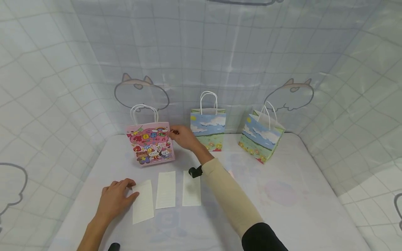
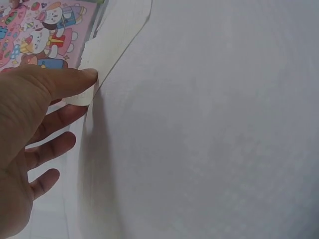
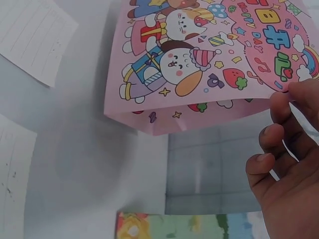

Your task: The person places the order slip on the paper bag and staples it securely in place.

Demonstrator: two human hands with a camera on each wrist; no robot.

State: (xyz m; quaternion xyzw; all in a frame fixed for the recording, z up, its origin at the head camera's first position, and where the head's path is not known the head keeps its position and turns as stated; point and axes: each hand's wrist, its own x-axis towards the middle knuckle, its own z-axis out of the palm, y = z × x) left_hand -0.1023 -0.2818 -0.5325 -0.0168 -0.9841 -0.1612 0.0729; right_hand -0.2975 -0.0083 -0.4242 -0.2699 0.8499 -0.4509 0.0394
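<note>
My right hand [image 1: 183, 137] pinches the right side edge of a pink paper gift bag [image 1: 154, 146] with cartoon animals and white handles. In the right wrist view, thumb and index finger [image 3: 281, 107] meet at that bag's upper side edge, the other fingers loosely bent. My left hand [image 1: 116, 197] is at the leftmost of three pale slips of paper [image 1: 143, 202]. In the left wrist view, its thumb [image 2: 82, 82] and index finger pinch this slip's edge [image 2: 107, 55]. A middle slip [image 1: 165, 190] and a right slip [image 1: 191, 191] lie beside it.
Two blue-and-green landscape gift bags stand at the back, one in the middle [image 1: 208, 129] and one turned at an angle on the right [image 1: 262, 136]. Grid-patterned curtains [image 1: 194, 52] enclose the white table [image 1: 301, 216] at the back and both sides.
</note>
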